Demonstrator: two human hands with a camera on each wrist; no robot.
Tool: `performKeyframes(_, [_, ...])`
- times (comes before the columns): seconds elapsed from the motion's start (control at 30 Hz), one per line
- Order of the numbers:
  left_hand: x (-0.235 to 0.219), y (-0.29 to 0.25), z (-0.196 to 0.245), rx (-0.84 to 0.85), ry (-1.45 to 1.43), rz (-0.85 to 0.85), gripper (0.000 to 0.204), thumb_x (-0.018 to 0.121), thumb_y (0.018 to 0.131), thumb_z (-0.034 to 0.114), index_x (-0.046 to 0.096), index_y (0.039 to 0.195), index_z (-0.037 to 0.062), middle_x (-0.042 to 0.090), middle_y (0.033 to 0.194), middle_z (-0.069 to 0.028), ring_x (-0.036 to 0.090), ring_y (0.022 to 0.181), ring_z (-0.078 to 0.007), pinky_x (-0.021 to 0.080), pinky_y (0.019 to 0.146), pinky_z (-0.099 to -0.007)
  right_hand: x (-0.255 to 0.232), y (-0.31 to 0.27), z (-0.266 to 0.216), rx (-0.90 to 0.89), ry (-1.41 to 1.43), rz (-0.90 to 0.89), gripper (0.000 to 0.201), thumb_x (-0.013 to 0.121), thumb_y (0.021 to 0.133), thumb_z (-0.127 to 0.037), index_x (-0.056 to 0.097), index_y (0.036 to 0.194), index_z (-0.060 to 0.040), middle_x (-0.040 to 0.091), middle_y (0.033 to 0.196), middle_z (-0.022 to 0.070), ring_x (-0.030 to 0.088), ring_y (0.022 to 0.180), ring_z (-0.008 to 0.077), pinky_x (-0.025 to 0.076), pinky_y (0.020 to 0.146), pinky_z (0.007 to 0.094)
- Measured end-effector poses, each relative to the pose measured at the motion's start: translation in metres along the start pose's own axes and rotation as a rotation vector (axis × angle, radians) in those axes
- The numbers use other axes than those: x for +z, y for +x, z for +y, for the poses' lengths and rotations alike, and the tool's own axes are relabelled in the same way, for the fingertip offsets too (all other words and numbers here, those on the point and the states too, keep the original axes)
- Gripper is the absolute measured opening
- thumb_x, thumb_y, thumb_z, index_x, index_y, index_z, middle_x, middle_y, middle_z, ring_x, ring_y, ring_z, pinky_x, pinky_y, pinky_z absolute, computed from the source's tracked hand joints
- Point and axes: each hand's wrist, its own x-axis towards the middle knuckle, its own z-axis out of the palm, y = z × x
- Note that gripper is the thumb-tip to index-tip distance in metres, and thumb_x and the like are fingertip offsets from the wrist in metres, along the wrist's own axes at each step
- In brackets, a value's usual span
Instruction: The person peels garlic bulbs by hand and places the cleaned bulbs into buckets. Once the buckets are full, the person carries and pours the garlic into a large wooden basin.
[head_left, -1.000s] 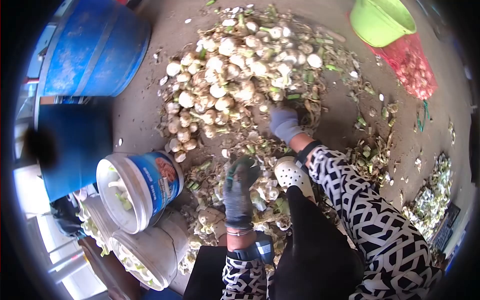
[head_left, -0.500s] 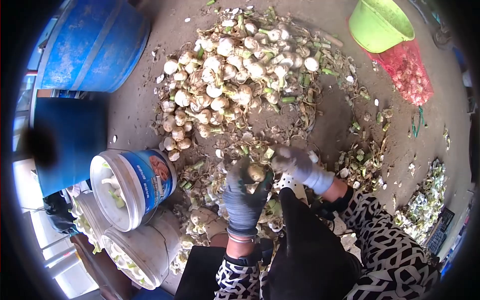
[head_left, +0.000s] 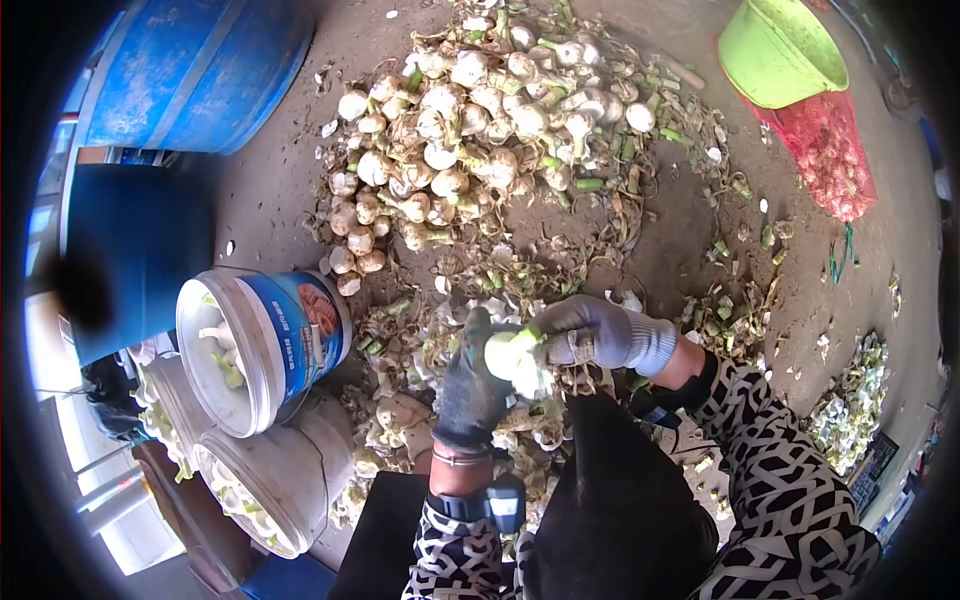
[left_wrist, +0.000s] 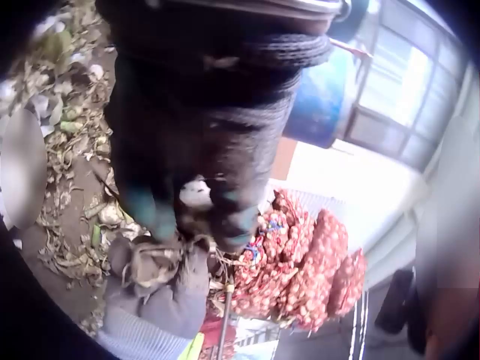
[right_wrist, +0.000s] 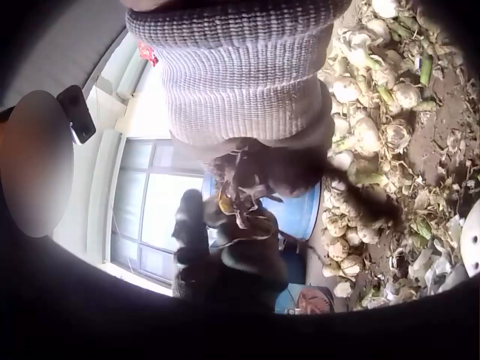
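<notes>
Both hands wear gloves and meet over the litter on the ground. My left hand (head_left: 474, 390), in a dark grey glove, grips a garlic bulb (head_left: 503, 358) whose skin is white, with a pale green stem stub pointing right. My right hand (head_left: 600, 335), in a lighter grey glove, curls its fingers around loose brown outer skin (head_left: 578, 380) at the bulb's right side. In the left wrist view a white patch of the bulb (left_wrist: 196, 193) shows between the dark fingers, and dry skin (left_wrist: 154, 264) lies in the right hand (left_wrist: 169, 307). The fingers hide most of the bulb in the right wrist view.
A heap of unpeeled garlic bulbs (head_left: 460, 140) lies ahead. Left stand a blue-labelled bucket (head_left: 262, 350) and a white bucket (head_left: 270, 480) holding pale pieces, beyond them a blue barrel (head_left: 200, 70). A green basin (head_left: 783, 55) and red net sack (head_left: 830, 160) sit far right.
The right hand came back from the heap to the left hand. The brownish bulb in the left hand now shows white, with loose skin drawn right by the right hand.
</notes>
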Motion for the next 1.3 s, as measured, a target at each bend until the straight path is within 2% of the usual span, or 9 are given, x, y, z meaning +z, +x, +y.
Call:
performKeyframes(0.13, [-0.013, 0.016, 0.002, -0.671, -0.381, 0.014, 0.03, 0.05, 0.098, 0.016, 0.055, 0.121, -0.0009, 0.064, 0.105, -0.0176, 0.064, 0.093, -0.0232, 0.051, 0.084, -0.0334, -0.008, 0.003, 0.023, 0.272, 0.227, 0.1, 0.027, 0.06, 0.093, -0.019, 0.065, 0.109, 0.002, 0.069, 0.092, 0.0037, 0.06, 0.084, 0.0075, 0.049, 0.077, 0.024])
performKeyframes(0.3, [-0.012, -0.005, 0.066, -0.34, -0.402, 0.201, 0.035, 0.046, 0.101, 0.025, 0.051, 0.126, 0.0003, 0.053, 0.12, -0.0135, 0.05, 0.113, -0.0208, 0.042, 0.097, -0.036, 0.006, 0.016, 0.007, 0.323, 0.123, 0.093, 0.038, 0.065, 0.089, -0.026, 0.064, 0.112, 0.0034, 0.064, 0.086, 0.0, 0.056, 0.078, 0.0071, 0.045, 0.072, 0.0227])
performKeyframes(0.43, [-0.023, -0.001, 0.062, -0.801, -0.922, 0.069, 0.028, 0.047, 0.099, 0.014, 0.053, 0.122, 0.0002, 0.06, 0.109, -0.0118, 0.059, 0.1, -0.0208, 0.051, 0.085, -0.034, 0.001, 0.022, 0.036, 0.325, 0.254, -0.017, 0.04, 0.068, 0.087, -0.029, 0.064, 0.111, 0.0033, 0.064, 0.092, 0.0027, 0.057, 0.08, 0.0076, 0.047, 0.071, 0.0237])
performKeyframes(0.67, [-0.027, 0.009, 0.035, -0.718, -1.393, 0.065, 0.043, 0.063, 0.089, 0.046, 0.057, 0.104, 0.006, 0.065, 0.097, -0.0066, 0.065, 0.071, -0.0155, 0.052, 0.063, -0.0235, -0.023, -0.01, 0.038, 0.029, 0.564, -0.099, 0.03, 0.057, 0.093, -0.026, 0.06, 0.101, 0.0029, 0.062, 0.077, 0.0046, 0.062, 0.061, 0.0132, 0.052, 0.052, 0.0271])
performKeyframes(0.87, [-0.024, 0.016, 0.011, -0.761, -1.943, 0.206, 0.048, 0.061, 0.089, 0.043, 0.058, 0.121, 0.0071, 0.058, 0.126, -0.0123, 0.049, 0.125, -0.0337, 0.033, 0.108, -0.056, -0.016, -0.092, -0.014, 0.098, 0.533, -0.004, 0.035, 0.066, 0.09, -0.019, 0.059, 0.117, 0.0017, 0.068, 0.09, 0.0138, 0.067, 0.077, 0.0176, 0.055, 0.071, 0.0288])
performKeyframes(0.97, [-0.02, 0.015, 0.017, -0.692, -1.762, 0.277, 0.053, 0.053, 0.093, 0.045, 0.054, 0.128, 0.0058, 0.058, 0.125, -0.0148, 0.051, 0.122, -0.0325, 0.038, 0.104, -0.051, -0.006, -0.074, -0.04, 0.083, -0.61, -0.07, 0.04, 0.065, 0.088, -0.031, 0.059, 0.12, -0.0073, 0.068, 0.088, 0.0142, 0.069, 0.076, 0.0254, 0.054, 0.072, 0.0325])
performKeyframes(1.03, [-0.017, 0.016, 0.028, -0.499, -0.811, 0.228, 0.056, 0.044, 0.097, 0.047, 0.053, 0.128, 0.0014, 0.058, 0.124, -0.0153, 0.054, 0.118, -0.0311, 0.041, 0.103, -0.0455, 0.019, -0.047, -0.043, 0.147, -1.229, 0.266, 0.046, 0.07, 0.082, -0.037, 0.059, 0.115, -0.0084, 0.069, 0.092, 0.0108, 0.068, 0.077, 0.0287, 0.054, 0.068, 0.0349])
performKeyframes(1.23, [-0.009, 0.013, 0.027, -0.341, -0.69, 0.303, 0.061, 0.032, 0.101, 0.05, 0.052, 0.128, -0.0018, 0.06, 0.119, -0.018, 0.054, 0.115, -0.0271, 0.039, 0.103, -0.0392, 0.038, 0.021, -0.026, -0.268, -0.707, 0.374, 0.019, 0.072, 0.084, -0.023, 0.063, 0.09, -0.0073, 0.061, 0.066, 0.0076, 0.063, 0.058, 0.021, 0.048, 0.055, 0.0344])
performKeyframes(1.3, [-0.018, 0.015, 0.01, -0.423, -1.639, 0.364, 0.048, 0.047, 0.096, 0.044, 0.054, 0.13, 0.0102, 0.055, 0.133, -0.0129, 0.047, 0.128, -0.0309, 0.035, 0.108, -0.0496, 0.029, 0.02, -0.018, -0.276, -0.499, 0.242, 0.013, 0.07, 0.085, -0.016, 0.063, 0.088, -0.0062, 0.059, 0.065, 0.0035, 0.058, 0.056, 0.0128, 0.046, 0.052, 0.0301])
